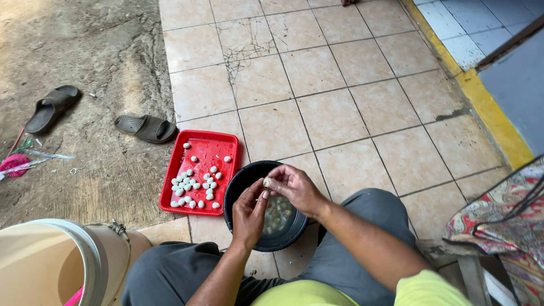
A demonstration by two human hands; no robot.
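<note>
Head view, cracked tiled floor [340, 113], bare concrete [85, 45]

Two dark sandals [99, 116] beside a cream bucket [68, 260].

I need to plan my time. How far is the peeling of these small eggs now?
Done: about two dozen white peeled eggs lie on the red tray. In hand: both hands, left and right, hold one small egg over the black bowl. Left: more eggs sit in the bowl's water; I cannot count them.
</note>
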